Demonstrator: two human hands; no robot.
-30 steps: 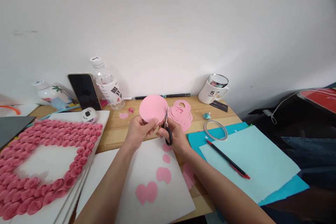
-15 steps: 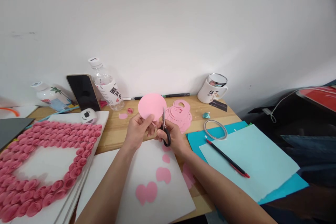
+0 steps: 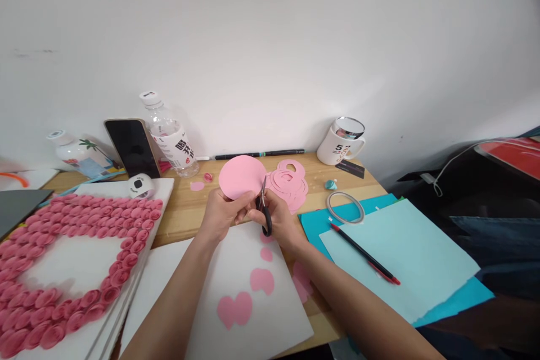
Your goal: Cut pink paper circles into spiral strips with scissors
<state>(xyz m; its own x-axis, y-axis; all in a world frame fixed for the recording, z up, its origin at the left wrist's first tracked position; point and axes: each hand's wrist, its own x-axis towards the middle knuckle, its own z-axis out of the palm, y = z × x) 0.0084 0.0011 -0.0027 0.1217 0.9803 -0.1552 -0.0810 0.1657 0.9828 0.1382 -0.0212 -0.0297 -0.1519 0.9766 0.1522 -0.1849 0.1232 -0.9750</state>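
My left hand [image 3: 225, 214] pinches the lower edge of a round pink paper disc [image 3: 241, 175], thumb on top. My right hand [image 3: 276, 216] grips black-handled scissors [image 3: 266, 218], whose blades point up at the disc's right edge. Behind the scissors lies a pile of pink paper rings [image 3: 289, 181] on the wooden table. Beneath my hands, a white board [image 3: 253, 329] bears several pink paper scraps [image 3: 235, 309], one of them heart-like.
To the left, a white board carries rows of pink paper roses [image 3: 84, 219]. A phone [image 3: 133, 148], a water bottle [image 3: 172, 138] and a mug [image 3: 341, 143] stand by the wall. At right, a pen [image 3: 363, 253] and a tape roll [image 3: 346, 208] rest on blue paper [image 3: 400, 264].
The disc has come slightly lower and tilted flatter, and my left thumb has shifted right along its lower edge. The scissors stay at its right edge.
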